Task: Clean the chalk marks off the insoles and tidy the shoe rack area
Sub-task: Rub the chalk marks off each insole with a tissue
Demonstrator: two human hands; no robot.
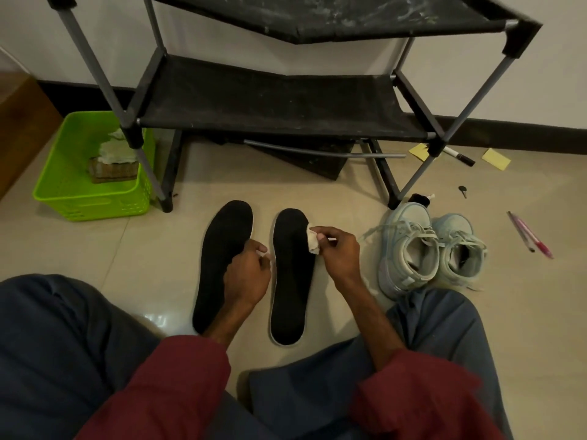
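Insoles, two in number and both black, are laid side by side on the tiled floor [143, 249] in front of the shoe rack [286, 100], toes toward it: the left insole [227, 230] and the right insole [290, 300], near each other but apart. One white wad [313, 241] is pinched in the grip of the right hand [336, 252] and is held at the outer edge of the right insole. The grip of the left hand [246, 274] is closed on one small white scrap [263, 250], held over the gap between the two insoles. Two shelves of the rack are seen, the upper one smeared with pale marks, and one loose grey rod [324, 150] is lying beneath it. Two pale blue sneakers [408, 249] are stood together just right of the insoles. One green basket [92, 198] is placed at the rack's left leg. Two yellow sticky notes [495, 158], one marker [460, 157] and two pens [527, 235] are scattered on the floor to the right
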